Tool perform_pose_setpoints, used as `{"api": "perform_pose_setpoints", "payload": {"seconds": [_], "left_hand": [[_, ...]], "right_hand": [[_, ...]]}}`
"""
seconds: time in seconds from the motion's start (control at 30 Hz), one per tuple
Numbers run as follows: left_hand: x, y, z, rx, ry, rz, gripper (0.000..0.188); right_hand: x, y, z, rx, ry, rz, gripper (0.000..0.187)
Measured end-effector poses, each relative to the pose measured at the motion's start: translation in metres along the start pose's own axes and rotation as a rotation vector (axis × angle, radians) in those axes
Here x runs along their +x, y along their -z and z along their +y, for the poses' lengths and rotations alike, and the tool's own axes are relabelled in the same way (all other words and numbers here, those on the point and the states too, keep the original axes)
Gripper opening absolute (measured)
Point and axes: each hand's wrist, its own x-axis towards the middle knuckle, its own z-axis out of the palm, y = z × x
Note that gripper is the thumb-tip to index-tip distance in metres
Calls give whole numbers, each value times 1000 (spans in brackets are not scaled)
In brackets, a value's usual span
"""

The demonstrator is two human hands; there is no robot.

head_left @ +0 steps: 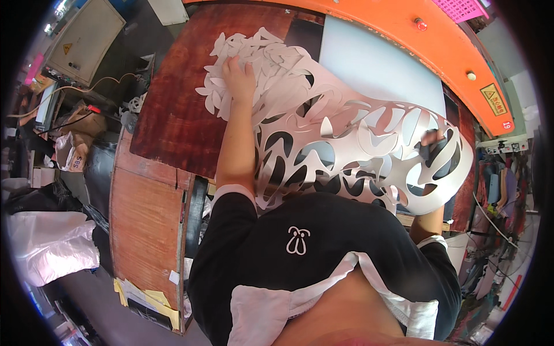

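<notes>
My left hand (239, 79) rests with its fingers apart on a heap of loose white cut pieces (277, 60), many of them curved or leaf-like. Joined to the heap's right side in view is a large white punched sheet (398, 167), full of curved holes. The sheet's right end is raised and bends over my right forearm. Through one of its holes part of my right hand (431, 137) shows, its fingers closed on the sheet; the rest is hidden behind the material. Where the heap overlaps the sheet, I cannot tell which pieces are loose.
Beneath lies a dark red board (179, 109), beside a pale smooth plate (381, 63). An orange machine beam (392, 23) with knobs crosses the far side. A wooden cabinet (144, 213) stands at left, near a silvery bag (55, 248). Hanging flat pieces (502, 184) are at right.
</notes>
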Motion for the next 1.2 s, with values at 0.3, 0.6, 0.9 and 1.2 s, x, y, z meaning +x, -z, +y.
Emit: {"api": "perform_pose_setpoints", "payload": {"seconds": [0.3, 0.6, 0.9, 1.2], "left_hand": [[-26, 5, 17, 171, -73, 25, 35], [-18, 0, 28, 268, -235, 130, 27], [-10, 1, 49, 145, -235, 142, 25], [-6, 5, 40, 52, -145, 257, 24]], "right_hand": [[-6, 26, 15, 90, -222, -215, 21], [19, 199, 25, -432, -426, -70, 17], [53, 174, -154, -1442, 186, 39, 30], [-70, -244, -17, -944, 950, -1520, 37]]}}
